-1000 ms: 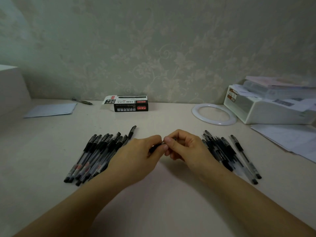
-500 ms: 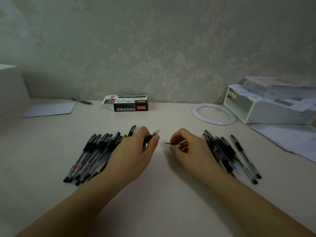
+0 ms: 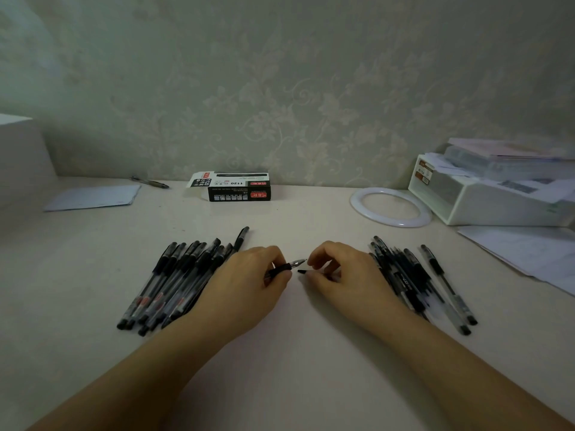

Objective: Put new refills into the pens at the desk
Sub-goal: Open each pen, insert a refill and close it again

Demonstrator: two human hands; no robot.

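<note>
My left hand (image 3: 249, 283) gripped the pen (image 3: 284, 267), tip aimed rightward at my right hand (image 3: 337, 272), which pinched the refill (image 3: 302, 271) just beside it.

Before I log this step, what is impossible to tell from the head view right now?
- The pen barrel, and whether a refill sits inside: covered by the left hand.
- What the right hand pinches: only a dark tip shows past the fingers.
- Print on the black box: too small.
- Paper stack: cut off by the right edge.
</note>
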